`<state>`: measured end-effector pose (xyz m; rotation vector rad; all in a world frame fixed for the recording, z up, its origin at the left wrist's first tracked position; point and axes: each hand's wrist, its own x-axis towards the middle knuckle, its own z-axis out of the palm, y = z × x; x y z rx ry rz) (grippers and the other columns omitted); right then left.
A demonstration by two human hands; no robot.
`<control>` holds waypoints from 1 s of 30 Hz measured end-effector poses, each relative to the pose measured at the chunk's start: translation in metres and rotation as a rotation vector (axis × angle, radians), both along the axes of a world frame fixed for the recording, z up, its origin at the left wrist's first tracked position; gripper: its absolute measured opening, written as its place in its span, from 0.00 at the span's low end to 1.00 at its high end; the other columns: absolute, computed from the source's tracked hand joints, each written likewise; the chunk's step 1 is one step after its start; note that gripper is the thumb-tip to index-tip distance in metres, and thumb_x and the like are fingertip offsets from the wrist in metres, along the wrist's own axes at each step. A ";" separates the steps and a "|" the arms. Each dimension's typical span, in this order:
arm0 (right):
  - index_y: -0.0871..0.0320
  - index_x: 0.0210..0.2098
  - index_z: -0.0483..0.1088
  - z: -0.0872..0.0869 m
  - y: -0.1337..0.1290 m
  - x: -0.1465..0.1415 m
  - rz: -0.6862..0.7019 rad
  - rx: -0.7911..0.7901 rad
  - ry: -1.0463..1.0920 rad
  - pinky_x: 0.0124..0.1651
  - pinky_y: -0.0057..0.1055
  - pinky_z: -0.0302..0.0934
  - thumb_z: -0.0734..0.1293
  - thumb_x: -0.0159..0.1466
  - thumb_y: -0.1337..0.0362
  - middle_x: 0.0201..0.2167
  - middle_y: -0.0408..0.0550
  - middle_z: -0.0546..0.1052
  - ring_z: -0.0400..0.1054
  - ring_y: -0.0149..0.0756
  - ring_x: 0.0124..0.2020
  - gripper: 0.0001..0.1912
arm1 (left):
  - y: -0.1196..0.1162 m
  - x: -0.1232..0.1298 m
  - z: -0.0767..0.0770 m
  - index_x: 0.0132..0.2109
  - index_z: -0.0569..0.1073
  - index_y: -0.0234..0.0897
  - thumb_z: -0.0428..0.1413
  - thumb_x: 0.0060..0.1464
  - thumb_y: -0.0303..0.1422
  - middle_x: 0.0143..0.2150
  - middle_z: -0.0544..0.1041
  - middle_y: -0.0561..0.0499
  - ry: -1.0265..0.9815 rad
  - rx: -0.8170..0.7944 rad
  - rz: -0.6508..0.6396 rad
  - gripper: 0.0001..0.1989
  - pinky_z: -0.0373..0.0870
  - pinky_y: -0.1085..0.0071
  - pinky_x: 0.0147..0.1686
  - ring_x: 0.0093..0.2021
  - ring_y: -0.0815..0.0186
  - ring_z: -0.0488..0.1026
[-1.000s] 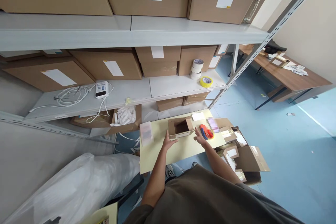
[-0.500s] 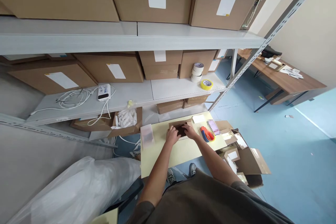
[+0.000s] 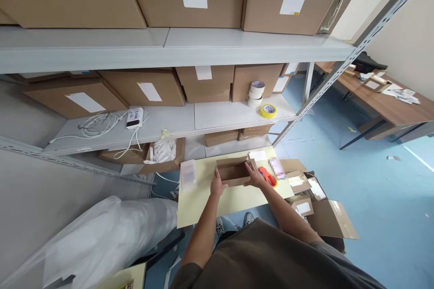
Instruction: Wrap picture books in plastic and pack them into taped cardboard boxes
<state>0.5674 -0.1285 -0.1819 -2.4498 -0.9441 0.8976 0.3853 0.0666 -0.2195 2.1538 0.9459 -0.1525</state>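
An open-topped small cardboard box (image 3: 233,182) sits on the pale yellow table (image 3: 206,207), its dark inside facing up. Pressed to its left end is my left hand (image 3: 217,184), while my right hand (image 3: 252,174) grips the right end; the box is held between both palms. Just right of my right hand lies a red tape dispenser (image 3: 267,176) with yellow tape. White paper (image 3: 257,155) lies behind the box, and a clear plastic bag (image 3: 188,175) is at the table's left edge.
Shelves (image 3: 224,115) with large cartons rise in front. White tape rolls (image 3: 255,94), a yellow roll (image 3: 268,110) and a white device (image 3: 134,118) with cable rest there. Cartons (image 3: 330,216) crowd the floor at right; a large plastic-wrapped bundle (image 3: 111,235) stands at left.
My hands have moved apart from inside the box top to its two ends. The box opening now shows wide. The view has shifted slightly.
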 end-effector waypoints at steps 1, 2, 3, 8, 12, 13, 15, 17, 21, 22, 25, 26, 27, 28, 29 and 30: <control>0.44 0.79 0.35 -0.007 -0.004 -0.002 -0.011 0.004 0.030 0.71 0.52 0.52 0.84 0.47 0.59 0.80 0.59 0.36 0.31 0.60 0.80 0.75 | -0.002 0.001 0.000 0.79 0.35 0.38 0.69 0.48 0.33 0.80 0.46 0.31 -0.014 -0.004 0.016 0.64 0.70 0.58 0.60 0.68 0.42 0.69; 0.44 0.79 0.34 -0.014 -0.007 -0.004 -0.026 0.008 0.053 0.70 0.51 0.54 0.85 0.46 0.60 0.80 0.59 0.35 0.34 0.61 0.80 0.76 | -0.004 0.002 0.000 0.79 0.35 0.38 0.68 0.49 0.32 0.80 0.48 0.31 -0.024 -0.008 0.028 0.64 0.70 0.58 0.59 0.66 0.42 0.71; 0.43 0.79 0.32 -0.020 -0.009 -0.007 -0.043 0.012 0.065 0.69 0.50 0.57 0.84 0.47 0.61 0.80 0.60 0.34 0.38 0.62 0.79 0.76 | -0.005 0.003 0.001 0.80 0.35 0.40 0.68 0.50 0.31 0.79 0.50 0.32 -0.031 -0.010 0.036 0.63 0.71 0.58 0.58 0.64 0.42 0.73; 0.46 0.79 0.32 -0.028 -0.003 -0.009 -0.082 0.018 0.013 0.61 0.44 0.64 0.78 0.56 0.66 0.77 0.66 0.48 0.65 0.62 0.68 0.66 | -0.010 0.006 0.008 0.79 0.39 0.45 0.71 0.49 0.31 0.77 0.57 0.34 -0.055 0.037 0.017 0.63 0.69 0.58 0.60 0.66 0.43 0.72; 0.45 0.79 0.31 -0.017 0.009 0.014 -0.027 -0.012 0.021 0.57 0.48 0.66 0.81 0.49 0.70 0.68 0.70 0.64 0.75 0.65 0.57 0.73 | -0.020 0.002 0.008 0.74 0.57 0.46 0.72 0.49 0.34 0.77 0.57 0.36 0.014 0.053 0.009 0.51 0.67 0.57 0.64 0.68 0.43 0.69; 0.46 0.79 0.31 -0.015 0.013 0.021 -0.029 -0.009 0.034 0.57 0.50 0.66 0.82 0.45 0.70 0.67 0.72 0.66 0.75 0.67 0.56 0.77 | -0.023 0.001 0.007 0.72 0.60 0.46 0.71 0.49 0.33 0.77 0.57 0.36 0.033 0.057 0.017 0.47 0.66 0.56 0.65 0.69 0.43 0.68; 0.48 0.79 0.31 -0.012 0.022 0.031 -0.035 -0.011 0.061 0.57 0.53 0.67 0.84 0.38 0.72 0.66 0.76 0.67 0.74 0.72 0.57 0.83 | -0.028 0.001 0.006 0.70 0.64 0.44 0.70 0.50 0.32 0.77 0.57 0.36 0.054 0.070 0.033 0.43 0.65 0.56 0.66 0.70 0.45 0.67; 0.50 0.80 0.33 -0.012 0.031 0.039 -0.011 -0.049 0.078 0.57 0.55 0.67 0.84 0.33 0.72 0.67 0.78 0.65 0.73 0.74 0.58 0.86 | -0.031 0.003 0.006 0.71 0.63 0.43 0.69 0.50 0.29 0.77 0.57 0.36 0.061 0.077 0.049 0.43 0.64 0.57 0.67 0.71 0.46 0.66; 0.51 0.79 0.40 -0.016 0.042 0.049 0.065 -0.155 0.109 0.59 0.55 0.67 0.85 0.27 0.72 0.69 0.78 0.64 0.69 0.73 0.63 0.86 | -0.034 0.006 0.008 0.76 0.56 0.44 0.69 0.48 0.28 0.78 0.57 0.38 0.031 0.064 0.103 0.52 0.63 0.58 0.68 0.72 0.48 0.65; 0.51 0.79 0.42 -0.017 0.044 0.053 0.077 -0.162 0.126 0.60 0.54 0.67 0.85 0.26 0.71 0.68 0.77 0.65 0.68 0.72 0.64 0.86 | -0.034 0.006 0.009 0.77 0.53 0.45 0.70 0.47 0.29 0.78 0.57 0.39 0.015 0.060 0.117 0.55 0.63 0.58 0.68 0.72 0.48 0.64; 0.50 0.77 0.47 -0.020 0.044 0.064 0.121 -0.205 0.176 0.61 0.53 0.67 0.86 0.26 0.67 0.67 0.71 0.69 0.65 0.70 0.67 0.83 | -0.035 0.007 0.010 0.79 0.47 0.47 0.71 0.46 0.30 0.78 0.57 0.41 0.000 0.050 0.148 0.60 0.64 0.59 0.67 0.71 0.47 0.66; 0.50 0.76 0.49 -0.021 0.044 0.067 0.136 -0.222 0.188 0.60 0.53 0.67 0.86 0.26 0.65 0.66 0.70 0.70 0.66 0.70 0.67 0.82 | -0.036 0.007 0.009 0.79 0.46 0.47 0.71 0.46 0.30 0.78 0.57 0.41 0.005 0.048 0.154 0.61 0.65 0.59 0.66 0.71 0.47 0.66; 0.50 0.75 0.52 -0.022 0.044 0.070 0.146 -0.231 0.200 0.59 0.53 0.68 0.86 0.25 0.64 0.65 0.68 0.71 0.66 0.70 0.66 0.80 | -0.036 0.007 0.009 0.79 0.46 0.47 0.71 0.46 0.29 0.78 0.57 0.41 0.007 0.048 0.157 0.61 0.65 0.59 0.66 0.70 0.47 0.67; 0.50 0.73 0.54 -0.023 0.044 0.073 0.148 -0.226 0.216 0.58 0.52 0.68 0.86 0.24 0.64 0.64 0.67 0.73 0.68 0.70 0.64 0.79 | -0.036 0.007 0.008 0.79 0.46 0.47 0.71 0.46 0.29 0.78 0.57 0.41 0.005 0.050 0.160 0.62 0.65 0.60 0.66 0.70 0.47 0.67; 0.51 0.71 0.57 -0.023 0.044 0.074 0.145 -0.212 0.233 0.57 0.52 0.69 0.86 0.23 0.64 0.62 0.66 0.75 0.69 0.70 0.63 0.77 | -0.037 0.007 0.008 0.79 0.46 0.47 0.72 0.45 0.29 0.78 0.57 0.41 0.000 0.053 0.163 0.62 0.65 0.61 0.66 0.70 0.47 0.67; 0.51 0.69 0.59 -0.024 0.044 0.076 0.144 -0.195 0.249 0.55 0.52 0.69 0.86 0.22 0.64 0.59 0.64 0.77 0.71 0.70 0.61 0.75 | -0.037 0.007 0.008 0.79 0.45 0.47 0.72 0.45 0.28 0.78 0.58 0.41 -0.005 0.055 0.164 0.63 0.65 0.61 0.66 0.70 0.48 0.67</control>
